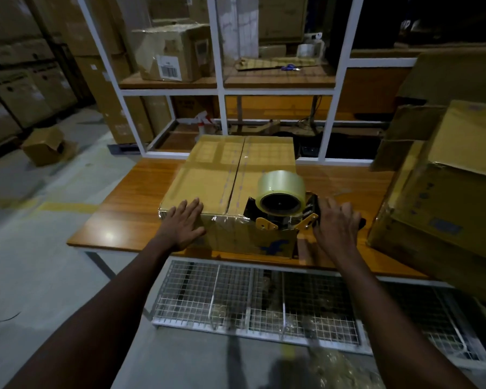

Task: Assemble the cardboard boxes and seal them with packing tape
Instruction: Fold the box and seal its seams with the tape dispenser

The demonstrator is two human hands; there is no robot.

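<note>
Head view: the cardboard box [230,175] sits closed in the middle of the wooden table [132,209], close to the near edge. Its top flaps meet at a centre seam, and glossy clear tape runs along the seam and across the lid. The tape looks crinkly along the front top edge, and there's a blue print on the front face. The tape dispenser [284,211] rests on the box's near right corner with a fat clear tape roll [281,192] on it. The right hand [335,226] is wrapped over the dispenser's black handle. The left hand [184,223] is flat with fingers spread, pressing on the near left corner of the lid. Stacked cartons [446,197] lean at the table's right end, and a wire mesh shelf [264,299] sits underneath.
</note>
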